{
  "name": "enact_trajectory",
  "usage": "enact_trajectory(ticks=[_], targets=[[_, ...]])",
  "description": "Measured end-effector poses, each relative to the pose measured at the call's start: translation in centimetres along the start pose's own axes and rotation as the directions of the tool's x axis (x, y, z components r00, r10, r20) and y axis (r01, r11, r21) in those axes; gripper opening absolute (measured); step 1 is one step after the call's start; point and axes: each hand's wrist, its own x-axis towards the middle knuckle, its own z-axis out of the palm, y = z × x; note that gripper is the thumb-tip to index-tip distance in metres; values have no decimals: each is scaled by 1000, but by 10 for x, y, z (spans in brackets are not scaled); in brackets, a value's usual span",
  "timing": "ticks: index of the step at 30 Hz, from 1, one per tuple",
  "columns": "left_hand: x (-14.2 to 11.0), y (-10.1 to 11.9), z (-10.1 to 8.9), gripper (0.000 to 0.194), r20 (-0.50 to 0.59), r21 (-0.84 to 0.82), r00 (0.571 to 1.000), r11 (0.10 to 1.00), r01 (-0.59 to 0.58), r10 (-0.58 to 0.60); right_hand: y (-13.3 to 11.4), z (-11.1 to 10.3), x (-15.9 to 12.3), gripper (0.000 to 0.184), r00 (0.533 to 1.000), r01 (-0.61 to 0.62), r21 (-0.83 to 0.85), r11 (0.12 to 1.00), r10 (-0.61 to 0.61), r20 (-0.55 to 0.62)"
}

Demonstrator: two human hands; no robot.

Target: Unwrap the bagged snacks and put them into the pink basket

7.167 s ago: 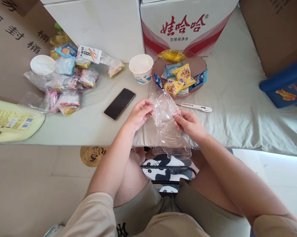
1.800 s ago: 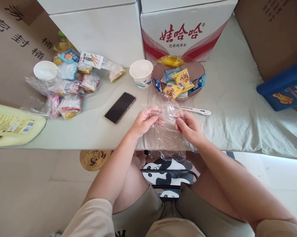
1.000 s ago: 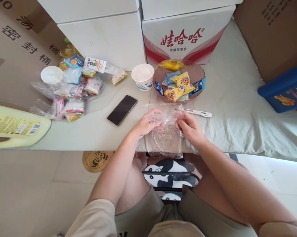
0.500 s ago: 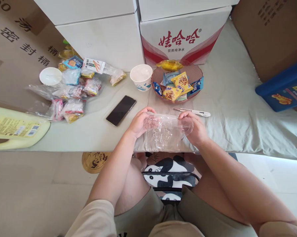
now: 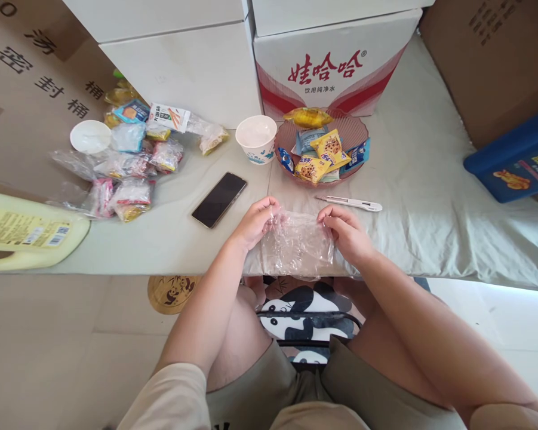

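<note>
A clear plastic bag [image 5: 299,242] hangs between my two hands at the front edge of the cloth-covered table. My left hand [image 5: 256,222] pinches its upper left corner, and my right hand [image 5: 346,233] grips the upper right corner. The bag is crinkled and see-through, with nothing visible inside. Just behind my right hand lies a white utility knife [image 5: 349,203]. A black phone [image 5: 219,200] rests to the left of my left hand. Beyond the knife stands a pink glass bowl [image 5: 356,125] holding several wrapped snacks, a yellow cookie packet [image 5: 329,148] among them.
A paper cup [image 5: 256,140] stands left of the bowl. Several bagged snacks [image 5: 132,170] are heaped at the left beside a white round lid or bowl [image 5: 90,137]. White cartons [image 5: 331,65] line the back. A yellow jug [image 5: 36,233] and a blue container [image 5: 515,158] flank the table.
My right fingers were inside or behind the bag's right side; now they pinch its top corner from outside. The bag is more crumpled and slightly lower. My left hand has barely moved.
</note>
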Motion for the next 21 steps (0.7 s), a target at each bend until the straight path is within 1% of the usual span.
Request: enact_trajectory(ticks=[3,7,12,15,21], targets=[[3,-4,-2,32,-17,-16,1000,1000,-4,3,0,1,-1,10,1000,-7,-30,1000,8,20],[7,-7,-4,39,-33,-6,999,1000,-11,10,-1,3,-2,16,1000,12,-64,998,-10,27],[2,-4,1,39,-12,19,1000,999,-29,29,0,4,-1,23,998,13,-130,991,-6,56],[-1,-2,5,41,-5,22,998,998,-55,55,0,3,-1,24,998,19,-160,987,-9,67],[-2,-1,6,39,2,38,998,997,-64,64,-2,4,-2,24,997,26,-178,984,-12,80]])
